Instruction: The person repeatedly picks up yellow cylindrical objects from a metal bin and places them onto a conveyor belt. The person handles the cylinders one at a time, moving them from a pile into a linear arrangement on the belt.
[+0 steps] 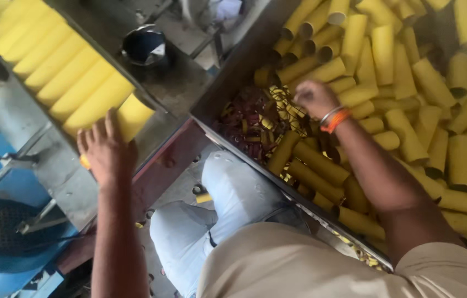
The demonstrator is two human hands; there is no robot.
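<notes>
Left hand point(106, 152): laid flat, fingers spread, on the near end of a yellow tube point(132, 116), the last in a row of tubes point(51, 66) lying side by side in a sloping metal tray point(34, 160) at the left. The tube is pressed on, not gripped.

Right hand point(313, 98): reached into the bin point(244, 60) at the right, fingers curled down among the loose tubes point(410, 110); whether one is clamped cannot be told. A metal and orange bangle point(334, 119) is worn at the wrist.

Tubes: the row is seen far left, packed edge to edge; the loose heap fills the bin from its middle to the far right, lying at every angle.

Doing it well: the end tube is judged best seated square against its neighbour, so the row stays tight and nothing rolls off the open near end. In the bin, a tube lying free on top is judged the easier pick.

Around: a litter of small red and yellow scraps point(252, 124) is gathered at the bin's left corner, under the right hand. A dark round pot point(144, 45) stands far, between tray and bin. Pale trousers point(228, 198) are seen near, between the arms.

In the way: the bin's near wall lies under the right forearm; crossed tubes may snag a lift.
</notes>
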